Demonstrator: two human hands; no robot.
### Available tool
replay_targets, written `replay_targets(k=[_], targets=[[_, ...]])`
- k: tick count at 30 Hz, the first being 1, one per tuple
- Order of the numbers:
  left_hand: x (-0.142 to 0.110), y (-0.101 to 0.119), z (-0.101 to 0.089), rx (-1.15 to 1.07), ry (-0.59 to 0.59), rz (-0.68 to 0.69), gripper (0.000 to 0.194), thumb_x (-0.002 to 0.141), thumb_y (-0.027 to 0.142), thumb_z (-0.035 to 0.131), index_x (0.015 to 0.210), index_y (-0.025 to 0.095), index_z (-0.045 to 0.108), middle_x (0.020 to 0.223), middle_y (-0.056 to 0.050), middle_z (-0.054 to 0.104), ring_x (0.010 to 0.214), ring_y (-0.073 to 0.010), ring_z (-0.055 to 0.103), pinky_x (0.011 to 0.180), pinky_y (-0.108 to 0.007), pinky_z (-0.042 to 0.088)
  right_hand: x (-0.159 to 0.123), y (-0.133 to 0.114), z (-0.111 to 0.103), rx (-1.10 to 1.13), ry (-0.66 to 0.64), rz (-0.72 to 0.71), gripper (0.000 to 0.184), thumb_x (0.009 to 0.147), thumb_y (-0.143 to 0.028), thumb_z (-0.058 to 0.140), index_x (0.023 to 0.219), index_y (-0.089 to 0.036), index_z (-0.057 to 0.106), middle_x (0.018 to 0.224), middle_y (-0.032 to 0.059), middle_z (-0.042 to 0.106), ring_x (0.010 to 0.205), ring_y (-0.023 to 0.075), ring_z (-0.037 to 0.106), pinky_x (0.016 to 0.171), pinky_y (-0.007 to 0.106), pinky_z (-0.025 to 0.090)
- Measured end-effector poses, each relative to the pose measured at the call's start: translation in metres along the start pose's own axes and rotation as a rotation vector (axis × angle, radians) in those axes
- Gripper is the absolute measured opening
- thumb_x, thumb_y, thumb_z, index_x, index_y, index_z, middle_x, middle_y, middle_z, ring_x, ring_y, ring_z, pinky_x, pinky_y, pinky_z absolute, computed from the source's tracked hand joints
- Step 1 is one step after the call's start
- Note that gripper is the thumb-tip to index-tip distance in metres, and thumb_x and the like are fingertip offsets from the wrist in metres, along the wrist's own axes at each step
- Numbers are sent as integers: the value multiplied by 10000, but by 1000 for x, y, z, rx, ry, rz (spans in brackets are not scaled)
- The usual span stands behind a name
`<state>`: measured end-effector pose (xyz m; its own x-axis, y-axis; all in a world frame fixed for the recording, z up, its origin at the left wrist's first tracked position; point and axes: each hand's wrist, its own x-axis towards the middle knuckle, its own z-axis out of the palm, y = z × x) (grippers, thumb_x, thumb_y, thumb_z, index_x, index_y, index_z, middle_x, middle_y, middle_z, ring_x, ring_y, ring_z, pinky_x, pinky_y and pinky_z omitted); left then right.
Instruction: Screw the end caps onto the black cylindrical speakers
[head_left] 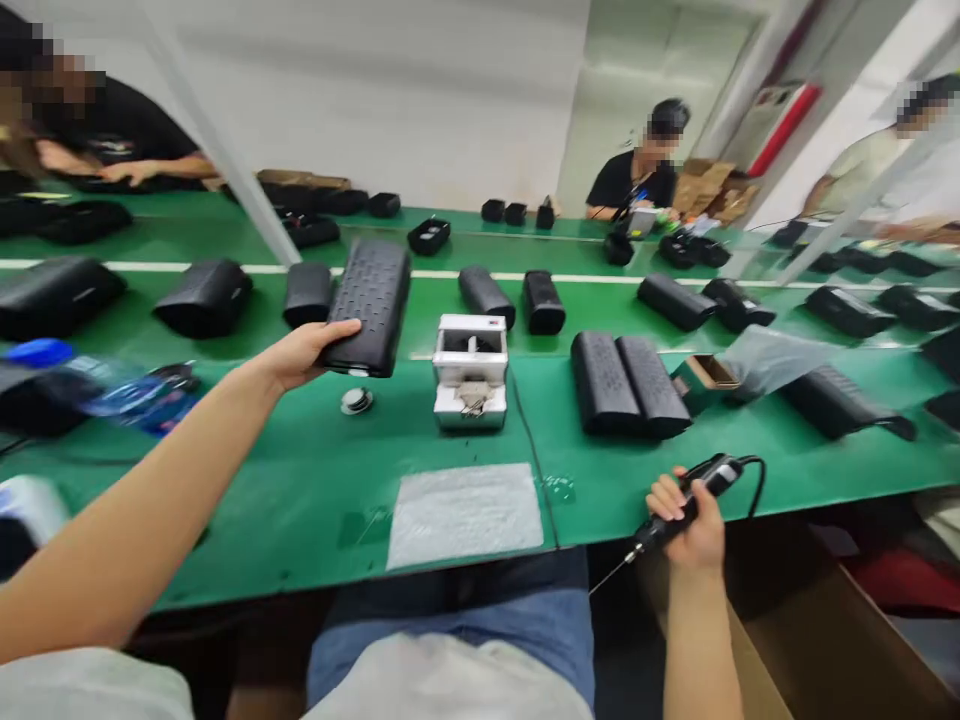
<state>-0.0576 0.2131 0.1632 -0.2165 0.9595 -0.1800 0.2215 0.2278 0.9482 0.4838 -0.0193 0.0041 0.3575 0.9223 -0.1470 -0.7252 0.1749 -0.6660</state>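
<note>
My left hand (311, 352) grips the lower end of a black speaker-like housing (373, 300) with a slotted pattern on its face, raised above the green bench. In my right hand (694, 525) is a black electric screwdriver (686, 505), its long thin bit pointing down and left past the bench edge. Between the hands stands a white and metal box-shaped device (471, 375) with an open top and small screws at its front. A small round white and black part (357, 401) lies below the raised housing. Nearer me, a bubble-wrap sheet (466, 515) rests flat.
Two black housings (628, 388) lie side by side at the right, beside a small open carton (705, 375). A blue-capped plastic bottle (112, 390) lies at the left. More housings line the green belt (427, 300). Co-workers (637, 180) sit across it. A cardboard box (832, 620) stands below right.
</note>
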Motion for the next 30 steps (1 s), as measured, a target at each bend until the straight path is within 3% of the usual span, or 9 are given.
replay_targets(k=[4, 6, 9, 14, 18, 21, 24, 27, 30], targets=[[-102, -26, -38, 300, -140, 156, 954, 478, 477, 1089, 1341, 237, 760, 1181, 22, 834, 1196, -318, 752, 1068, -360, 627, -20, -8, 7, -29, -49, -1, 457, 695, -382, 1015, 969, -214, 689, 670, -116, 317, 514, 53, 196, 450, 129, 325], [-147, -36, -32, 545, -200, 304, 1199, 359, 535, 1073, 1481, 350, 692, 1307, 35, 804, 1242, -378, 746, 1135, -435, 612, -34, -14, 16, -56, -77, -19, 442, 703, -372, 1003, 975, -228, 686, 666, -122, 280, 506, 56, 152, 433, 127, 294], [-185, -55, 3, 699, -313, 449, 1122, 427, 481, 1054, 1487, 414, 693, 1455, -13, 751, 1336, -454, 710, 1236, -509, 553, -56, -28, 38, -110, -141, -88, 397, 735, -349, 978, 983, -242, 687, 658, -122, 273, 492, 63, 135, 417, 140, 291], [-179, -86, 69, 789, -446, 765, 950, 592, 304, 949, 1505, 354, 691, 1522, -139, 718, 1347, -520, 686, 1212, -624, 522, -83, -58, 84, -183, -293, -263, 286, 824, -318, 918, 997, -244, 702, 634, -121, 284, 463, 72, 109, 391, 164, 289], [-165, -106, 90, 845, -397, 925, 1002, 650, 199, 871, 1612, 292, 606, 1563, -203, 681, 1369, -538, 671, 1181, -652, 507, -89, -85, 123, -219, -367, -400, 268, 838, -290, 916, 1010, -249, 715, 625, -121, 302, 440, 70, 140, 381, 173, 277], [-170, -119, 85, 847, -401, 990, 1053, 701, 228, 872, 1688, 333, 520, 1628, -196, 633, 1451, -543, 618, 1228, -676, 470, -83, -96, 160, -271, -414, -517, 310, 809, -276, 948, 1021, -258, 723, 612, -115, 358, 425, 78, 243, 393, 198, 321], [-178, -130, 67, 767, -467, 995, 992, 787, 343, 901, 1684, 477, 498, 1674, -114, 604, 1516, -495, 586, 1285, -661, 454, -68, -89, 207, -352, -459, -700, 304, 838, -272, 909, 1074, -255, 718, 621, -104, 453, 439, 94, 382, 418, 220, 387], [-184, -143, 47, 641, -476, 866, 1037, 810, 429, 936, 1700, 552, 419, 1738, -73, 523, 1560, -461, 559, 1294, -639, 489, -44, -60, 259, -381, -472, -872, 298, 871, -225, 836, 1140, -233, 709, 639, -108, 524, 466, 97, 507, 453, 228, 446], [-188, -160, 39, 467, -483, 707, 1272, 789, 373, 966, 1772, 526, 173, 1746, -98, 472, 1567, -421, 565, 1276, -592, 540, -17, -16, 304, -391, -504, -957, 292, 905, -206, 796, 1183, -238, 710, 656, -113, 583, 497, 106, 603, 502, 245, 512]])
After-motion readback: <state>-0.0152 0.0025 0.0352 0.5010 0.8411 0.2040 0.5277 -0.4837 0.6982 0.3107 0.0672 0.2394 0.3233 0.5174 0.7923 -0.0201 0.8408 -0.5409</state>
